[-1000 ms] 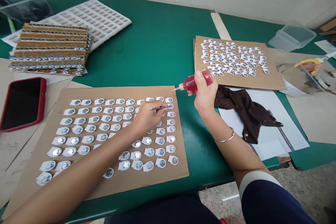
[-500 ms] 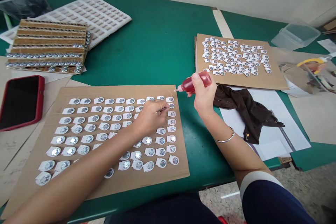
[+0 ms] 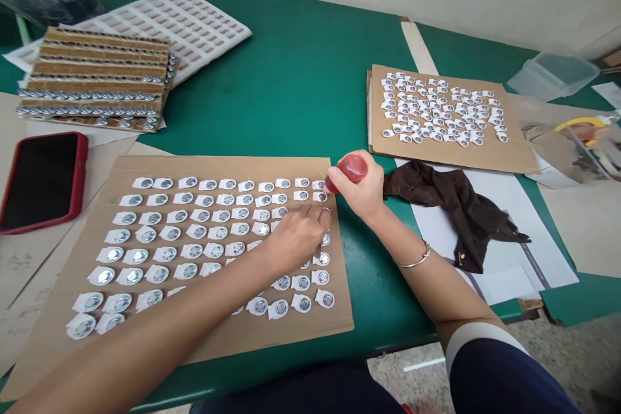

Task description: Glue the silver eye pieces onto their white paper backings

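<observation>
A brown cardboard sheet [image 3: 218, 167] bears rows of round silver pieces on white paper tabs [image 3: 186, 198]. My right hand [image 3: 361, 187] is wrapped round a red squeeze bottle [image 3: 352, 169], tilted so its tip points down at the sheet's right edge, by the upper pieces of the last column. Just below and left of the tip, my left hand [image 3: 301, 233] is closed in a pinch over the right-hand columns. A thin metal tool showed in its fingers a moment earlier; now it is mostly hidden. My left forearm covers part of the lower rows.
A phone in a red case [image 3: 44, 181] lies at left, below stacked cardboard strips [image 3: 97, 68] and a white gridded sheet [image 3: 194, 32]. Another cardboard with similar pieces [image 3: 485, 155] is at back right, near a brown cloth [image 3: 451, 200], white paper and clear containers [image 3: 553, 74].
My right hand has moved left and down, tipping the red bottle steeply toward the sheet. My left hand has shifted slightly right and toward me. The whole view has shifted slightly.
</observation>
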Demonstrator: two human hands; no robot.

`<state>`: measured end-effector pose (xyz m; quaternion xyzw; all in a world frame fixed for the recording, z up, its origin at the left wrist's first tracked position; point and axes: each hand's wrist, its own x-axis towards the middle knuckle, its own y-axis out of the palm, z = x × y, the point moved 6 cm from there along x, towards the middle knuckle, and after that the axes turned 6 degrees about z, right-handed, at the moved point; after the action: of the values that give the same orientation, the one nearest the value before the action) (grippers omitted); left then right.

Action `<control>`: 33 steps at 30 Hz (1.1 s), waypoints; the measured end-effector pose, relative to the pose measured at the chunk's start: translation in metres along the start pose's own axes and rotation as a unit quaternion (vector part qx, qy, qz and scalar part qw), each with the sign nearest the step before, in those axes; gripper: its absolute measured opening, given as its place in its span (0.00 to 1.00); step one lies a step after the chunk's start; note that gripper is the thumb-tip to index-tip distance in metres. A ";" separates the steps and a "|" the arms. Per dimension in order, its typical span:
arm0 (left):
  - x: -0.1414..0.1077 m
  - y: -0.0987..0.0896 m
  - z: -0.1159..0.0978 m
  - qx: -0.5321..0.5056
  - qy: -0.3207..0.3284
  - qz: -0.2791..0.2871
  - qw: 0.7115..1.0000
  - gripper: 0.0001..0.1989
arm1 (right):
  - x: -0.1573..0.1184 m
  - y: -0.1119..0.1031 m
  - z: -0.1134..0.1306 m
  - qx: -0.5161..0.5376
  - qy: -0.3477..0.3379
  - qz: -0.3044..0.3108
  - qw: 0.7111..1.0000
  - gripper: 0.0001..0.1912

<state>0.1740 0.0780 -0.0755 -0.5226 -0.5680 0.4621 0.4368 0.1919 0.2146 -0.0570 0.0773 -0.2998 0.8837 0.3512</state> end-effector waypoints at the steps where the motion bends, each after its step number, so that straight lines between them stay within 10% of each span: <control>1: 0.000 0.002 -0.004 0.022 0.006 0.001 1.000 0.14 | 0.000 0.001 0.000 -0.006 -0.001 0.005 1.000 0.17; 33: -0.002 0.006 -0.014 0.106 0.020 -0.014 0.994 0.16 | -0.003 0.009 -0.004 -0.040 -0.028 0.021 0.999 0.18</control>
<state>0.1887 0.0775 -0.0786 -0.4747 -0.5136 0.5032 0.5076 0.1882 0.2099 -0.0653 0.0817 -0.3461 0.8755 0.3271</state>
